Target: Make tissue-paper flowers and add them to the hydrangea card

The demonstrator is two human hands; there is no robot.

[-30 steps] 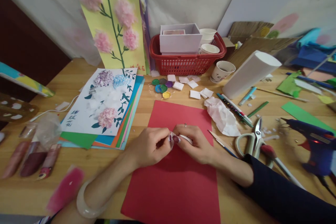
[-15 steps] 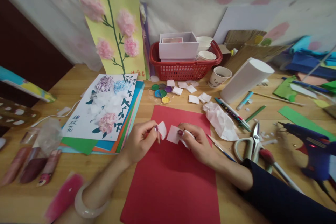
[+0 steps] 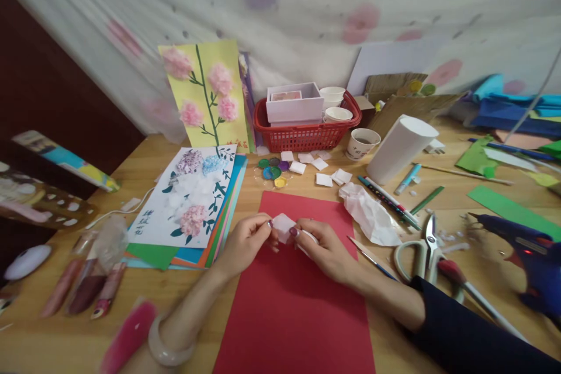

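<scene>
A small white paper piece point(image 3: 284, 228) is pinched between my two hands, above the top part of a red sheet point(image 3: 298, 304). My left hand point(image 3: 249, 242) has thumb and forefinger pressed together at the piece's left edge. On its right side, my right hand point(image 3: 322, 245) pinches it, with more white paper tucked under the curled fingers. Crumpled white tissue point(image 3: 370, 216) lies to the right of the red sheet. Beyond the sheet are several folded white squares point(image 3: 324, 179) and small paint pots point(image 3: 274, 172).
At the back stands a red basket point(image 3: 302, 137) with a white box and cups. Flower artwork point(image 3: 179, 198) lies on coloured sheets at left. Scissors point(image 3: 432, 242), pens, a white roll point(image 3: 401, 149) and a glue gun point(image 3: 521, 251) are at right.
My hands have come closer together, and the separate piece at my left fingertips now meets the one in my right hand. The camera view has tilted up.
</scene>
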